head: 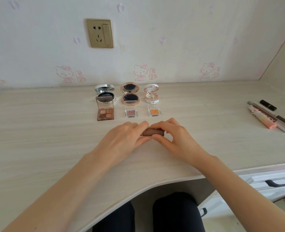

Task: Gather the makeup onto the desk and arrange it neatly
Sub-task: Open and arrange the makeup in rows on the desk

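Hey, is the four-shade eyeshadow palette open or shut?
Open. The palette has its clear lid raised behind it, and the four shades are showing.

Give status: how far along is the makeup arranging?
Done: a row of open compacts stands at the back, with a row of eyeshadow pans lined up in front of it. In hand: left hand and right hand both grip a brown tube nearer the desk edge. Left: the loose tubes and black lipstick at the far right look unsorted.
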